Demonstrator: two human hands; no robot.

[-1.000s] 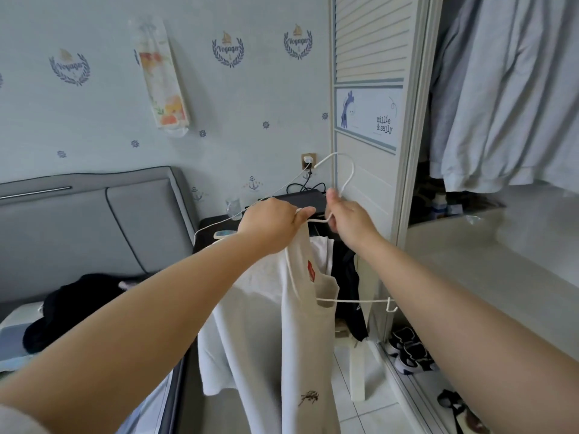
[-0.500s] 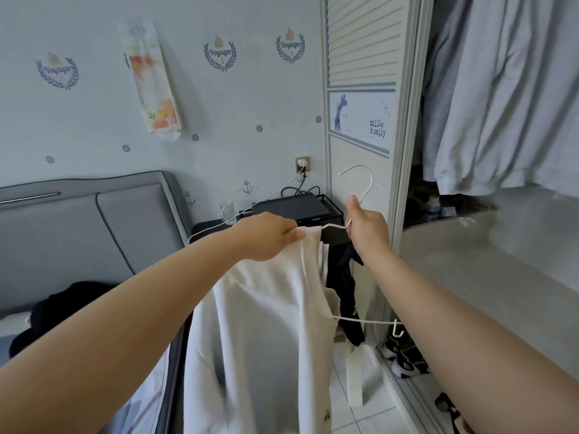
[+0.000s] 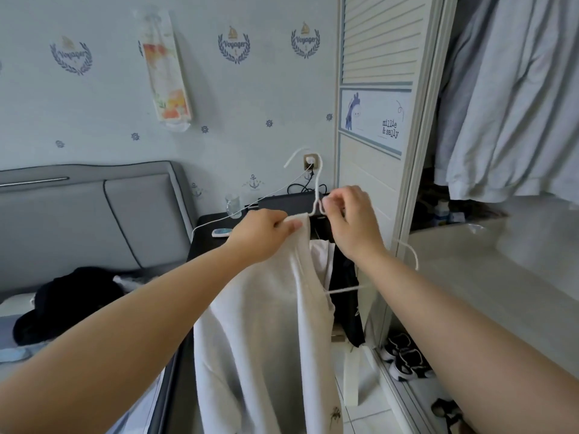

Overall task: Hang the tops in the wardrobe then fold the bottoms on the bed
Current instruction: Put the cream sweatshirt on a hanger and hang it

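Obs., bedside, facing the wardrobe. Both forearms extend forward at chest height, converging on a white wire hanger [image 3: 317, 195] held upright, hook at the top.

Left hand [image 3: 264, 234]: fingers curled, pinching the shoulder edge of the cream top [image 3: 260, 324] against the hanger's left arm. The top hangs straight down below it, only partly threaded; the hanger's right arm and lower bar stick out bare past the right wrist.

Right hand [image 3: 352, 223]: thumb and fingers nip the wire just beneath the hook neck, wrist bent down.

Risk 1: with only one shoulder seated, the cloth's weight sits on one side. If the left pinch loosens before the other shoulder is on, the top likely slides off to the floor.
Risk 2: the bare wire end could catch the neckline and stretch it; whether it is inside the neck opening I cannot tell, the fold hides it.
Risk 3: a dark garment [image 3: 346, 296] hangs right behind and could snag.

Farther off: dark clothes [image 3: 65, 302] on the bed [image 3: 18, 308]. To the right, the open wardrobe [image 3: 416, 145] with pale garments [image 3: 513, 98] already hung, well apart from the hanger
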